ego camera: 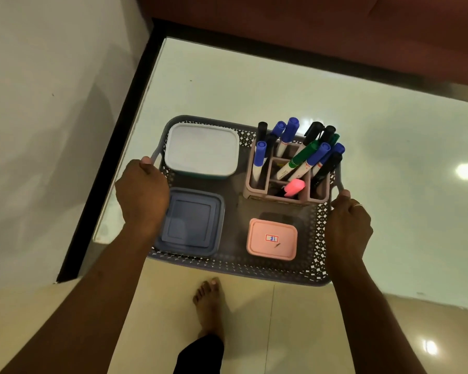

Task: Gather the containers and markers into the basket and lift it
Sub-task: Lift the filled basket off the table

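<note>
A grey perforated basket (254,268) is held in front of me, its near edge over the floor. My left hand (142,195) grips its left handle and my right hand (347,225) grips its right handle. Inside lie a white-lidded container (201,149) at the back left, a blue-lidded square container (191,221) at the front left, and a small pink container (272,238) with a label at the front right. A pink holder (287,197) at the back right is packed with several markers (305,157) in blue, black and green, plus a pink highlighter (294,187).
A glossy white tabletop (362,117) with a black edge lies under and beyond the basket. A reddish-brown sofa (335,28) runs along the far side. A white wall is on the left. My bare foot (208,306) stands on the beige tiled floor below.
</note>
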